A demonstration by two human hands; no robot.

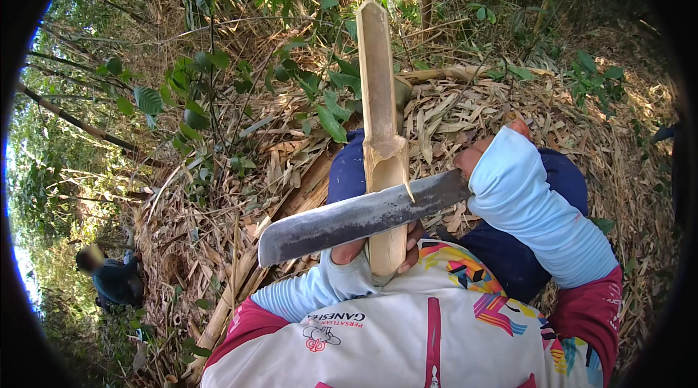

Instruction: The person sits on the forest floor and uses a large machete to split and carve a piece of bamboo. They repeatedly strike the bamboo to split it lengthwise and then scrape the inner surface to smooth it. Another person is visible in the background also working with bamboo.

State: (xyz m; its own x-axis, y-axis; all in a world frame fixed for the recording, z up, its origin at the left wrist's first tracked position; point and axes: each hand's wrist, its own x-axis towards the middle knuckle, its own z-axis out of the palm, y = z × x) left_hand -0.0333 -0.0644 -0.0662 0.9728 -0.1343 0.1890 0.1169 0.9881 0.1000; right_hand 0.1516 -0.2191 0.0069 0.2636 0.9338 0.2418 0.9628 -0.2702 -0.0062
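My right hand (476,155), in a light blue sleeve, is closed round the handle end of a machete (356,217). Its broad dark blade slants down to the left across a split piece of bamboo (379,90). The bamboo is pale and hollowed, with a node partway along and a pointed far end. A thin curled sliver (408,183) hangs from its side just above the blade. Against my lap, my left hand (411,242) grips the near end of the bamboo; the blade partly hides this hand.
Dry bamboo leaves and shavings (458,112) cover the ground around my knees. A long split bamboo pole (309,188) lies to my left. Green leafy stems (196,82) stand ahead on the left. Far off to the left another person (116,275) sits low.
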